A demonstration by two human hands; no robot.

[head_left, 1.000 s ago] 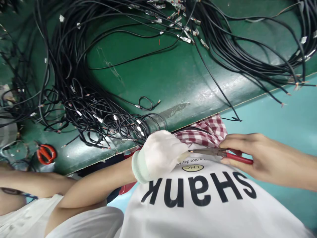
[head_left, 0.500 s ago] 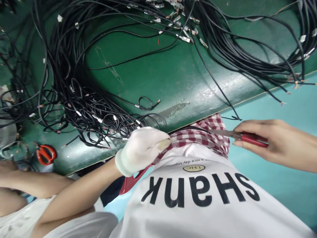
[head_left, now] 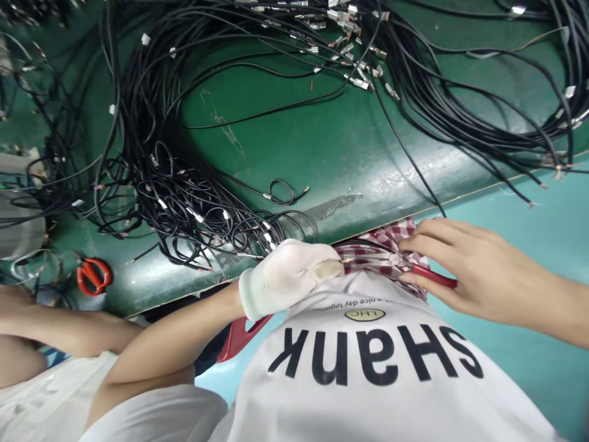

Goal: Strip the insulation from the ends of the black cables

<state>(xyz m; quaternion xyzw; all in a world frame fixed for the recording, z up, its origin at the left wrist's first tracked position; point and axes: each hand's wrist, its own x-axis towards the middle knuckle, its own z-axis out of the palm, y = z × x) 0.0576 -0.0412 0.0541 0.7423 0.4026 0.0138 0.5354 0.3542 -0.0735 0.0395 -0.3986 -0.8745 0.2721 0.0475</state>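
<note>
My left hand [head_left: 294,273], in a white glove, is closed on the end of a black cable. Bare copper-coloured strands [head_left: 346,261] poke out past its thumb, and most of the cable there is hidden by the glove. My bare right hand [head_left: 469,267] grips red-handled pliers [head_left: 435,275] with long narrow metal jaws. Those jaws point left, spread apart, their tips close to the strands. Both hands are over my lap at the table's front edge, where a red checked cloth [head_left: 400,233] shows.
Black cables [head_left: 147,123] lie tangled on the green table [head_left: 285,147], with another bundle [head_left: 460,116] at right. Metal connectors [head_left: 359,80] cluster at the back. Orange-handled scissors [head_left: 94,275] rest at left, beside a co-worker's arm [head_left: 69,319]. A single cable [head_left: 409,153] crosses the front edge.
My right hand has brought the pliers left, closer to the gloved hand, and their jaws now show spread apart. The left hand appears slightly farther right as the view has shifted.
</note>
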